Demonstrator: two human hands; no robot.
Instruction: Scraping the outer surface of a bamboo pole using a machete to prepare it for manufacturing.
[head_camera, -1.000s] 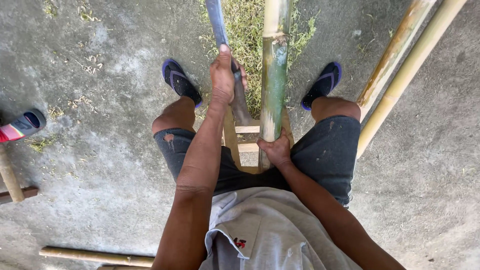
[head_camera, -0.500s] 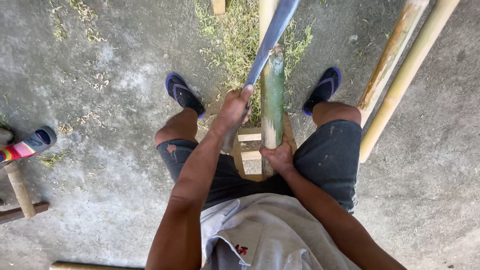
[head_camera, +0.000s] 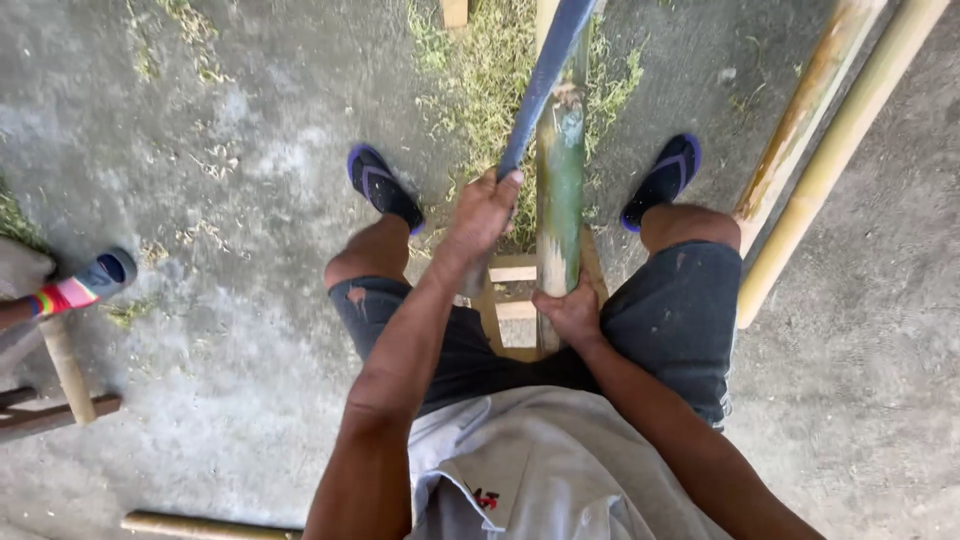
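Observation:
I sit on a low wooden stool (head_camera: 512, 272) with a green bamboo piece (head_camera: 560, 170) standing upright between my knees. Low on this bamboo, my right hand (head_camera: 572, 312) grips it just above the stool. A long bluish blade (head_camera: 545, 75) is held by its handle in my left hand (head_camera: 485, 215). The blade slants up to the right, and its edge lies against the bamboo's top end. My feet in dark blue sandals (head_camera: 382, 186) rest on the concrete on either side.
Two long yellow bamboo poles (head_camera: 820, 150) lean across the right side. Another person's foot in a shoe with a striped sock (head_camera: 85, 285) shows at the left edge beside a wooden leg (head_camera: 65, 365). A bamboo piece (head_camera: 200, 525) lies at the bottom; grass (head_camera: 470, 90) grows ahead.
My left hand has dropped lower, and the blade has swung from leaning left to slanting right against the bamboo's top. My right hand keeps its grip.

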